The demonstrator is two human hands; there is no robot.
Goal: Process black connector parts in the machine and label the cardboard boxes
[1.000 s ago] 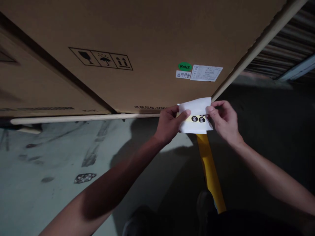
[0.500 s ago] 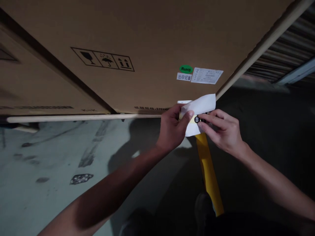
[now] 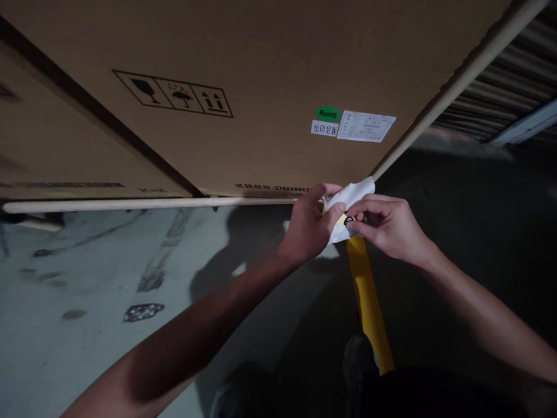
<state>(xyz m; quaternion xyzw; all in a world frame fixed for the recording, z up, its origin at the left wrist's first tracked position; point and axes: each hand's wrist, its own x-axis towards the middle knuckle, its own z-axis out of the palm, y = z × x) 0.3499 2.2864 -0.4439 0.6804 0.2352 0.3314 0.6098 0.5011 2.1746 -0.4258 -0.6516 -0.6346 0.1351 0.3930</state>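
Note:
My left hand [image 3: 308, 226] is closed on a white sticker sheet [image 3: 357, 189], thumb on top, with a pale yellow strip showing in the sheet's middle. My right hand [image 3: 391, 223] pinches a small round black sticker [image 3: 348, 220] with pale print, at the strip's right end. Whether the sticker is fully off its backing I cannot tell. Both hands are close together, just in front of the lower edge of a large brown cardboard box [image 3: 270, 52].
The box carries a green RoHS label [image 3: 328, 113], a small white label [image 3: 324, 128] and a larger printed label [image 3: 366, 126]. Another carton [image 3: 56, 133] stands to the left. Below run a pale rail [image 3: 143, 204] and a yellow floor stripe [image 3: 369, 302]. Slatted dark shutters [image 3: 509, 75] are at right.
The sheet has bent and tilted between my hands. My right fingertips have closed in a pinch over the black sticker, moving slightly left. The view has shifted a little.

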